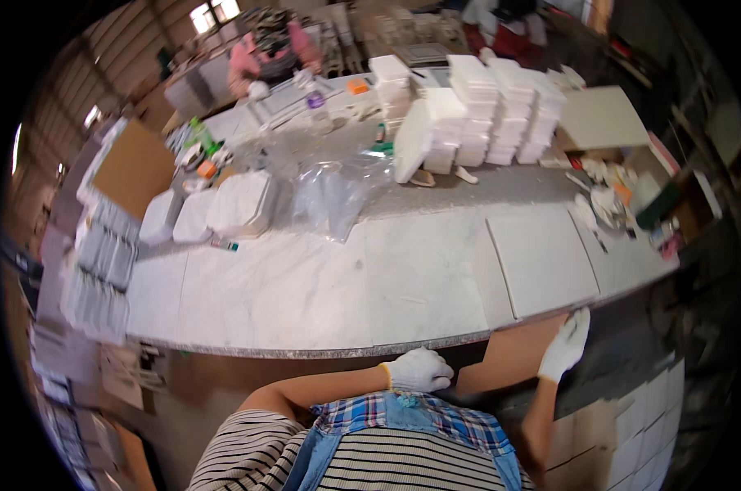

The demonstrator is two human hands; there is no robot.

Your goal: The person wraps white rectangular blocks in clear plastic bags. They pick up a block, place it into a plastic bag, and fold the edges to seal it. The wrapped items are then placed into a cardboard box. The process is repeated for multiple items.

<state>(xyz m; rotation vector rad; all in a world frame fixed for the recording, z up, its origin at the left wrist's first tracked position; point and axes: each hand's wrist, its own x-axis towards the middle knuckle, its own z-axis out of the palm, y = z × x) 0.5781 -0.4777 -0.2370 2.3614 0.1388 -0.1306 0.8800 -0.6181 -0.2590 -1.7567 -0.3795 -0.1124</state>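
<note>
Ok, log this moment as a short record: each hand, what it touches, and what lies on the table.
left hand: white-gloved left hand, curled into a fist at the table's near edge, holding nothing visible
right hand: white-gloved right hand, fingers spread flat on a brown cardboard sheet below the table edge
table: pale marble table
near right hand: flat white slab lying on the table
far side: stacks of white tiles, crumpled clear plastic bag
left side: white octagonal pieces
</note>
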